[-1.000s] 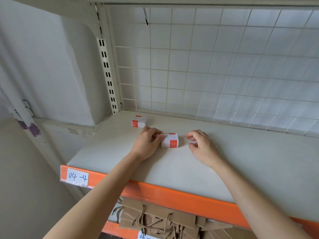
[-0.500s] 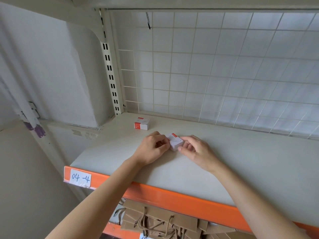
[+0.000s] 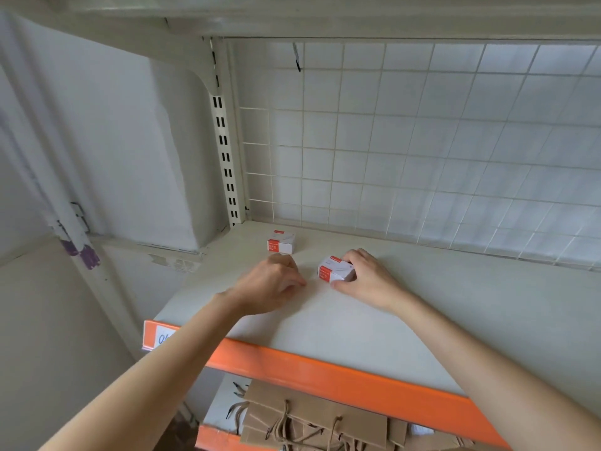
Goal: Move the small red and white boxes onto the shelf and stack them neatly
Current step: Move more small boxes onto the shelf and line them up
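Two small red and white boxes are on the pale shelf (image 3: 374, 323). One box (image 3: 281, 242) stands alone near the back left corner. My right hand (image 3: 367, 279) grips the second box (image 3: 335, 270) between thumb and fingers, tilted, just above or on the shelf surface. My left hand (image 3: 271, 283) rests on the shelf a little to the left of that box, fingers curled, holding nothing.
A white wire grid (image 3: 422, 151) closes the shelf's back. A slotted upright post (image 3: 224, 148) stands at the back left. The shelf's front edge is an orange beam (image 3: 325, 375). Brown paper bags (image 3: 312, 424) lie on the shelf below.
The box passed from my left hand into my right hand. My left hand let go and drew back to the left. The view tilted upward and shifted right.
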Available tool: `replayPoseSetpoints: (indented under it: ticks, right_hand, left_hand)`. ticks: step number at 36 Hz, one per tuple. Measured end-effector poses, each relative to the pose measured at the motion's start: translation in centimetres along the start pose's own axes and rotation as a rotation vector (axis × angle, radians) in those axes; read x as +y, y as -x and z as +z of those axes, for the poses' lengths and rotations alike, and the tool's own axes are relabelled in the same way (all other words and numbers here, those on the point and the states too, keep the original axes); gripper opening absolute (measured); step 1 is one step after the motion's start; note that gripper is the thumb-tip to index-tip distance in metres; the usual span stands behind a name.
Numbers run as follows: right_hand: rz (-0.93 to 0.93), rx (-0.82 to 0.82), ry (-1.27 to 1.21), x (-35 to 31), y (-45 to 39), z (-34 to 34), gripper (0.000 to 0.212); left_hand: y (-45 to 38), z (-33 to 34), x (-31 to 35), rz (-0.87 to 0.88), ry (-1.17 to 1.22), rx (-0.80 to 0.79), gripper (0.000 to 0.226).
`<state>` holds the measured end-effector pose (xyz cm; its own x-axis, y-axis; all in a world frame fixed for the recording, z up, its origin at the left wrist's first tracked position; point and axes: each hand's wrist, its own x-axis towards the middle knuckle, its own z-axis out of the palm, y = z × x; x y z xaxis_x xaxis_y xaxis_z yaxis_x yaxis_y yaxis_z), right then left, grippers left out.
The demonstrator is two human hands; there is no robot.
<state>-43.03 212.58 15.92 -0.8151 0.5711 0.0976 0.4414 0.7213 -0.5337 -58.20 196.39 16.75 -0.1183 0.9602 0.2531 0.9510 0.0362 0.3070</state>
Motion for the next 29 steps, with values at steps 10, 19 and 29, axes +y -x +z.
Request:
replayPoseSetpoints:
  ticks: [10,19,29]
  right_hand:
    - [0.006,0.049,-0.031,-3.6,-5.6,0.7,0.04]
    - [0.067,-0.03,0.026,-4.4,-6.7,1.9,0.046]
    - [0.115,-0.003,0.092,-3.7,-4.1,0.2,0.05]
  left_hand:
    - [0.7,-0.5,-1.1,0.035,-0.037,-0.059,0.032]
    - [0.7,0.2,-2.1,0.092,-0.078,-0.068,0.044]
    - [-1.3,-0.3,-1.8,0.114,-0.186,-0.158,0.027]
